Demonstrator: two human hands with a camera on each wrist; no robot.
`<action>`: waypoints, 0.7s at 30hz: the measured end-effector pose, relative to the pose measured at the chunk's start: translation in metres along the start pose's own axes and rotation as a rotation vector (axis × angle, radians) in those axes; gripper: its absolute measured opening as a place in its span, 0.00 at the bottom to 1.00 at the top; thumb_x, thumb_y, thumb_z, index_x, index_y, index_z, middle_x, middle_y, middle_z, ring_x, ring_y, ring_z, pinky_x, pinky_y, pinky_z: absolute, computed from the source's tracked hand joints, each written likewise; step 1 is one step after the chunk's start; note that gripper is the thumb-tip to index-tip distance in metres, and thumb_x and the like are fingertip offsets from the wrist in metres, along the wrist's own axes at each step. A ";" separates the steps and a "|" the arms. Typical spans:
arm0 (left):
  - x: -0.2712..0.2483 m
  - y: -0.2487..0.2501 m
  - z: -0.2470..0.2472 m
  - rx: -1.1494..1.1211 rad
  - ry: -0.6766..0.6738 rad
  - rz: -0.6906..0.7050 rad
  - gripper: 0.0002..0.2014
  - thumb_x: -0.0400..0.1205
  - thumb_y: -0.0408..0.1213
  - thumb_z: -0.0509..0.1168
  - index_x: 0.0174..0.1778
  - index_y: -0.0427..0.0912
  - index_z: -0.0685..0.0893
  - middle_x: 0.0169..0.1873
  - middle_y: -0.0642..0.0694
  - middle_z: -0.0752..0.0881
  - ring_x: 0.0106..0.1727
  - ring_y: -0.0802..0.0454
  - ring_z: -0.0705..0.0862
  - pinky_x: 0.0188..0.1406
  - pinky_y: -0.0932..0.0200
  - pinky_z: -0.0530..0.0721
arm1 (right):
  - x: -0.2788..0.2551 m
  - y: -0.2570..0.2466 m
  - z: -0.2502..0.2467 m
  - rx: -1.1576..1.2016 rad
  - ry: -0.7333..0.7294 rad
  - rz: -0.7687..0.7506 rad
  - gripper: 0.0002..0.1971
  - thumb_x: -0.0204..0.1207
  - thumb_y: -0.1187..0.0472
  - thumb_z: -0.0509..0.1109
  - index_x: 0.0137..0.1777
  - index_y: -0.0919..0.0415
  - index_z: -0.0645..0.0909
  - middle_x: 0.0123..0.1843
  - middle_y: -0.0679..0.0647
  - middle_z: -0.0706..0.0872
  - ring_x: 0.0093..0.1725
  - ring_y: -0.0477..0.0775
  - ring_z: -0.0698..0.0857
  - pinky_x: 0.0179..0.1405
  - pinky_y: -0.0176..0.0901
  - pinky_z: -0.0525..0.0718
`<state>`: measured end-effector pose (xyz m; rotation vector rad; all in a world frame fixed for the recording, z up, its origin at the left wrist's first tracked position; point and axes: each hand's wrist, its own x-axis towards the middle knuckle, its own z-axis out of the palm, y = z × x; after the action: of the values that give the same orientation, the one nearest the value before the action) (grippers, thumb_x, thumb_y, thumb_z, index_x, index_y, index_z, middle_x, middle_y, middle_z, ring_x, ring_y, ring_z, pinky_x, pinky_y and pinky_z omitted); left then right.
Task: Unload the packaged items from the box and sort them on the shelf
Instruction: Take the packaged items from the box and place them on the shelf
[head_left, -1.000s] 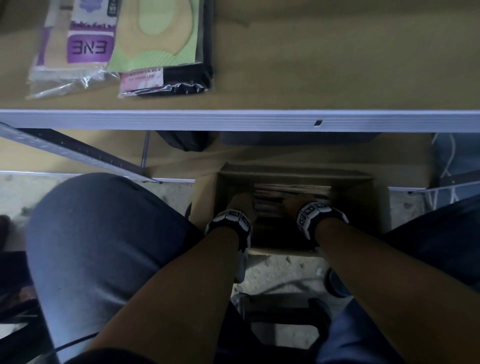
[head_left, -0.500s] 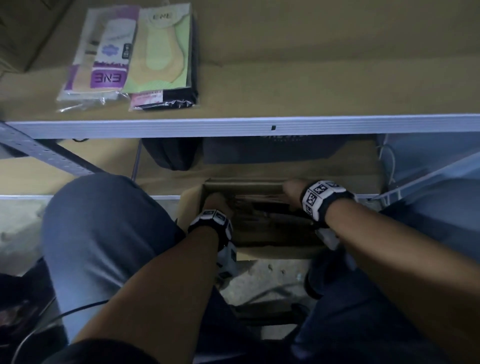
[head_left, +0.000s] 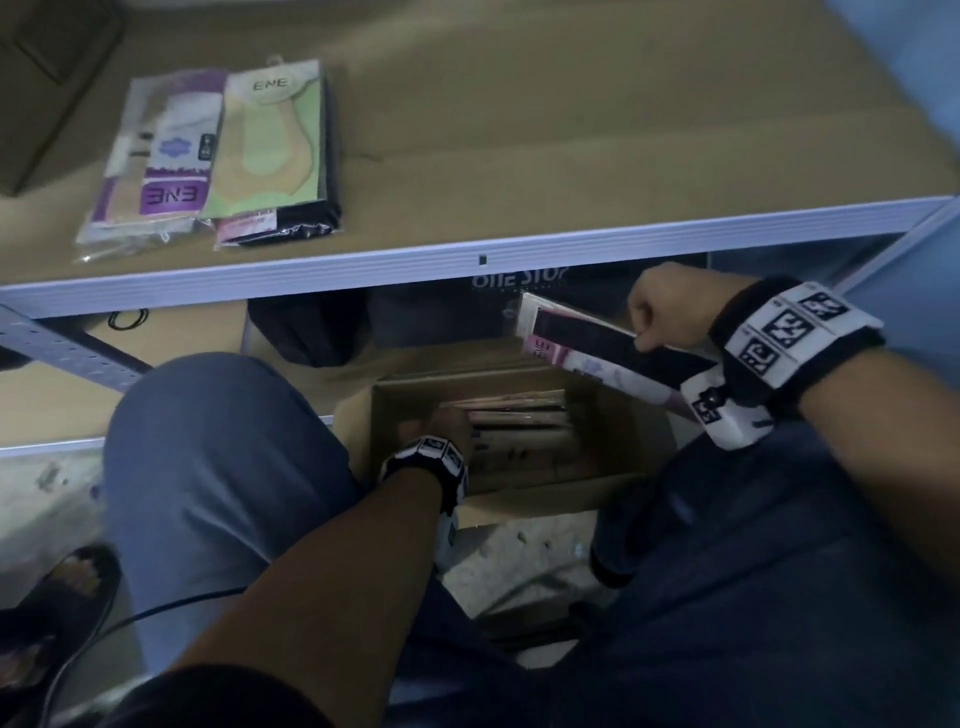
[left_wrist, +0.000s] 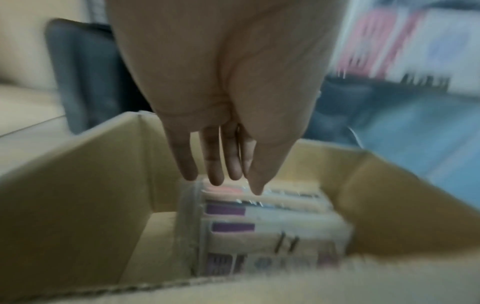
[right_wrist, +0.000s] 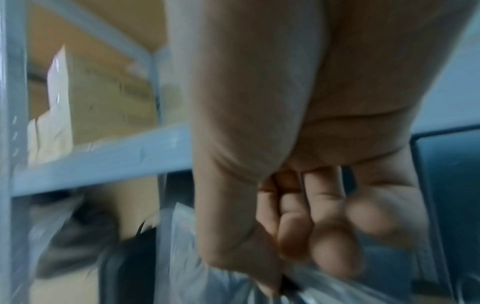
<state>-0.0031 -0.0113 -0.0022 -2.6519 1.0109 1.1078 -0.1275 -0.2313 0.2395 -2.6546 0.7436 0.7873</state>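
Observation:
An open cardboard box (head_left: 613, 483) sits on the floor between my knees, with several flat packets (head_left: 519, 410) standing inside. My left hand (head_left: 441, 423) reaches into the box; in the left wrist view its straight fingers (left_wrist: 215, 164) touch the tops of the packets (left_wrist: 259, 218). My right hand (head_left: 670, 306) is raised above the box's right side, below the shelf edge. It grips a pink and black packet (head_left: 582, 343) in a clear sleeve, and the right wrist view shows the fingers (right_wrist: 293, 222) curled round that plastic. Two piles of packets (head_left: 218, 156) lie on the shelf (head_left: 571, 244) at the left.
The shelf has a pale metal front rail and a cardboard-lined top. A dark bag (head_left: 306, 327) and a dark box (head_left: 467, 306) sit on the lower level behind the carton. My knees flank the box. A cable (head_left: 104, 634) and a sandalled foot (head_left: 57, 597) are at the lower left.
My right hand has lifted out of the box, up and to the right, with a pink and black packet in it. My left hand stays inside the box.

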 end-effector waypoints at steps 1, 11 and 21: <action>0.006 0.001 0.006 0.023 -0.010 0.008 0.20 0.84 0.35 0.59 0.73 0.37 0.76 0.73 0.39 0.75 0.73 0.40 0.75 0.74 0.49 0.72 | -0.003 0.007 0.000 0.020 0.014 0.002 0.06 0.68 0.61 0.77 0.34 0.58 0.83 0.41 0.54 0.87 0.42 0.54 0.85 0.39 0.43 0.81; 0.073 0.002 0.040 0.105 -0.131 -0.040 0.21 0.76 0.42 0.70 0.64 0.40 0.82 0.64 0.40 0.82 0.62 0.40 0.81 0.64 0.45 0.82 | -0.012 0.039 0.014 0.142 -0.002 0.016 0.08 0.69 0.58 0.77 0.32 0.55 0.82 0.40 0.53 0.87 0.42 0.54 0.85 0.46 0.50 0.86; 0.167 -0.026 0.087 0.334 -0.277 0.061 0.27 0.66 0.51 0.70 0.56 0.37 0.85 0.55 0.39 0.86 0.50 0.37 0.85 0.51 0.41 0.87 | 0.002 0.025 0.008 0.065 -0.030 -0.052 0.07 0.69 0.59 0.76 0.36 0.58 0.81 0.44 0.56 0.86 0.43 0.60 0.86 0.45 0.53 0.87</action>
<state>0.0471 -0.0536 -0.1804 -2.1541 1.1123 1.1602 -0.1428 -0.2499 0.2290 -2.5875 0.6782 0.7749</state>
